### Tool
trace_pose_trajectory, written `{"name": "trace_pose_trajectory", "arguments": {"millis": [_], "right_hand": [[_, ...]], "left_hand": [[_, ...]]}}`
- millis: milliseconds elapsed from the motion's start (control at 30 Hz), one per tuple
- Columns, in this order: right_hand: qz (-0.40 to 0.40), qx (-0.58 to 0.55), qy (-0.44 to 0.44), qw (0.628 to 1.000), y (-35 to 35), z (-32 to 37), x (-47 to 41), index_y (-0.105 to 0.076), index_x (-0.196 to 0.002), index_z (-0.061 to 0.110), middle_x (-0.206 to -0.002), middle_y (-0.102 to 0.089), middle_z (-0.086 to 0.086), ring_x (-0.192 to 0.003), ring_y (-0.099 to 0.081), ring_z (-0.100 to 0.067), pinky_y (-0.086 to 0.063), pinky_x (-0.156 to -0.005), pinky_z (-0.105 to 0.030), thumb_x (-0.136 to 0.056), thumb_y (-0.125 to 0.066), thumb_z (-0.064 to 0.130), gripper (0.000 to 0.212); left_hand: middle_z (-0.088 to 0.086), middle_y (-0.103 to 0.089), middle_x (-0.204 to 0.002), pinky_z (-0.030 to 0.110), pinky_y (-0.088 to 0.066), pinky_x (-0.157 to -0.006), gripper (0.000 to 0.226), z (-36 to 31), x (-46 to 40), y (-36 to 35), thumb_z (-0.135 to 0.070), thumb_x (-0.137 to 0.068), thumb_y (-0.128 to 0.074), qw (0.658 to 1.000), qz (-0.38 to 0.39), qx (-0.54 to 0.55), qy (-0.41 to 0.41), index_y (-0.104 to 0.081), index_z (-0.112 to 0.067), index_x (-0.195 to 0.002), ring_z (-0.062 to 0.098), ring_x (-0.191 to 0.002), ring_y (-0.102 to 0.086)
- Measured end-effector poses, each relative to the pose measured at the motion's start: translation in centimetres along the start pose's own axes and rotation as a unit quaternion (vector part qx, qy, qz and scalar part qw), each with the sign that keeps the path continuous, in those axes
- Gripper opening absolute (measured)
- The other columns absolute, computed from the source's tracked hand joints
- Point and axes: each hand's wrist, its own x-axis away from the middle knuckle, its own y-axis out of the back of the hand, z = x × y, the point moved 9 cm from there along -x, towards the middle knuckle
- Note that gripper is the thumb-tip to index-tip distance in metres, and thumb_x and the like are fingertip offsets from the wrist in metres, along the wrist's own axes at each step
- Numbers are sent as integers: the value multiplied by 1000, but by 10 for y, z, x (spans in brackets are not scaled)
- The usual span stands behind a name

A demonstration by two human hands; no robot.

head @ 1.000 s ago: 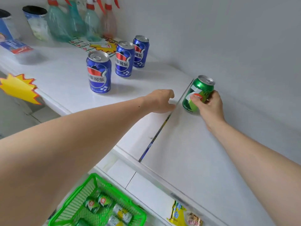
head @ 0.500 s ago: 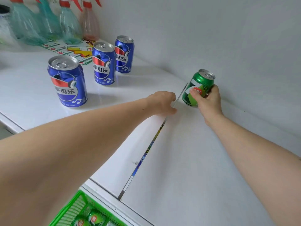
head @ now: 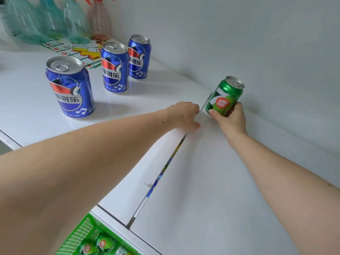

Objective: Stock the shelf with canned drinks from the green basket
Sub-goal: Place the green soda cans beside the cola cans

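My right hand grips a green can, tilted, at the back of the white shelf near the wall. My left hand lies with curled fingers on the shelf beside a thin clear divider, touching its far end. Three blue cans stand upright to the left: a near one, a middle one and a far one. The green basket shows at the bottom edge below the shelf, with several green cans inside.
Several spray bottles stand at the back left by the wall. A yellow and green printed card lies flat behind the blue cans. The wall closes the shelf at the back.
The view has shifted closer and to the right, so the blue cans look larger and the basket has slid toward the bottom edge. Both hands and the green can stay about where they were.
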Motion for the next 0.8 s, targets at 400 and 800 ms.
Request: {"name": "trace_pose_trajectory", "arguments": {"millis": [400, 800], "right_hand": [[3, 38, 7, 999, 2, 3, 4, -47, -126, 16, -118, -63, -1, -108, -62, -19, -50, -95, -34, -71, -84, 30, 68], [-72, 70, 52, 994, 21, 59, 98, -47, -125, 8, -128, -52, -8, -118, -52, -21, -36, -91, -21, -80, -76, 23, 55]], "left_hand": [[8, -48, -136, 34, -43, -97, 54, -1, 13, 4, -38, -91, -54, 1000, -21, 20, 8, -41, -15, -138, 27, -124, -46], [5, -50, -134, 30, -39, -96, 51, 25, 107, 18, -38, -91, -56, 998, -44, 42, 22, -44, -19, -136, 26, -124, -46]]}}
